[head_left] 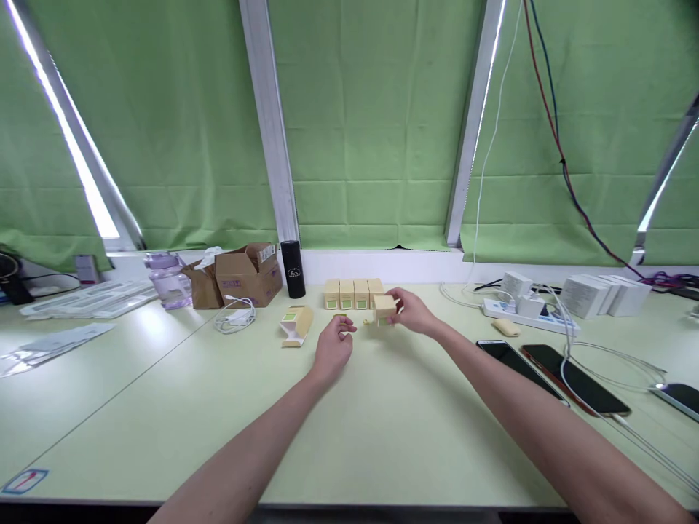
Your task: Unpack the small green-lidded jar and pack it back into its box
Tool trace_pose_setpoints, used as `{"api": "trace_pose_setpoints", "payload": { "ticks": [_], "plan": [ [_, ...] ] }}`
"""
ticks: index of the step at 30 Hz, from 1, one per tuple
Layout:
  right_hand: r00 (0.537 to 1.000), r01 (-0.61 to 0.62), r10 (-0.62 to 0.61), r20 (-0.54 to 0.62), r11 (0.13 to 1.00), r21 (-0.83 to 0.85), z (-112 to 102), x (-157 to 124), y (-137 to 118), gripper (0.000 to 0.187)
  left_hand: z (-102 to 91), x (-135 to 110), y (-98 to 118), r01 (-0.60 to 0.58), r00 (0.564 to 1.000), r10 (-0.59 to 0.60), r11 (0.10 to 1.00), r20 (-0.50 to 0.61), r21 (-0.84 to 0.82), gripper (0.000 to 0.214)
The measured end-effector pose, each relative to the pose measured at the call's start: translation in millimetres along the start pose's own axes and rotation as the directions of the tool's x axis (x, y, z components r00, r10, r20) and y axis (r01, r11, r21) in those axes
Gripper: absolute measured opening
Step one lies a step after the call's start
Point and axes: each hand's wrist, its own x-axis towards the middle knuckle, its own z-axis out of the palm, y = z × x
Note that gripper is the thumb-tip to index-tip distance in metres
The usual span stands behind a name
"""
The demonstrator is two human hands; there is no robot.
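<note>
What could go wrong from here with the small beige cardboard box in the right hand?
The right hand grips the small beige cardboard box by one side, so it might slip. The row of four beige cardboard boxes stands close behind and could get bumped. The left hand, close to a tiny yellowish piece, might nudge it away.

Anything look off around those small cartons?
Yes: the opened carton beyond the left hand, off to its left, gapes with its pale inside showing, apart from the four cartons lined up neatly. I see no spill.
</note>
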Motion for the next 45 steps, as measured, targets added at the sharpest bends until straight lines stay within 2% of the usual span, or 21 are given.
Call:
{"api": "trace_pose_setpoints", "payload": {
  "ticks": [3,6,12,17,21,25,28,30,35,45],
  "plan": [
    [0.99,-0.073,0.067,-0.125,0.996,-0.045,-15.4,32.7,12.6,0.061,0.1,-0.5,0.1,0.007,1.0,-0.007,1.0,0.002,-0.004,0.035],
    [0.971,-0.151,0.13,-0.199,0.984,-0.093,-23.8,57.2,27.5,0.06,0.5,-0.7,0.5,0.007,1.0,-0.007,1.0,-0.004,-0.001,0.035],
    [0.967,-0.235,0.204,-0.154,0.949,-0.212,-16.1,79.5,50.6,0.054,2.5,-0.2,-2.1,0.014,1.0,-0.014,1.0,-0.008,-0.02,0.035],
    [0.972,-0.234,0.223,-0.07,0.914,-0.331,0.6,77.7,56.3,0.055,4.1,-1.1,-2.6,0.012,1.0,-0.012,1.0,0.001,-0.007,0.035],
    [0.969,-0.246,0.235,-0.08,0.869,-0.429,5.7,64.4,55.0,0.058,4.2,-1.4,-3.6,0.004,1.0,-0.004,1.0,0.008,-0.007,0.036],
    [0.976,-0.216,0.196,-0.095,0.82,-0.53,3.9,52.8,49.6,0.04,4.7,-1.4,-4.4,-0.004,1.0,0.005,0.999,0.008,-0.032,0.034],
    [0.986,-0.152,0.165,-0.032,0.794,-0.588,7.4,48.3,44.7,0.02,5.1,-1.8,-3.2,-0.009,1.0,0.009,1.0,0.005,-0.022,0.033],
    [0.986,-0.13,0.165,0.0,0.779,-0.614,12.6,46.8,42.3,0.014,5.1,-2.1,-2.2,-0.012,1.0,0.012,1.0,0.003,-0.012,0.034],
    [0.98,-0.155,0.2,-0.004,0.746,-0.648,21.9,50.1,40.0,0.021,4.2,-2.7,-0.6,0.004,1.0,-0.004,1.0,0.009,0.001,0.036],
    [0.966,-0.207,0.258,-0.018,0.73,-0.652,20.1,69.7,37.3,0.035,5.2,-1.7,-4.2,-0.01,1.0,0.01,1.0,0.01,-0.021,0.035]
  ]
}}
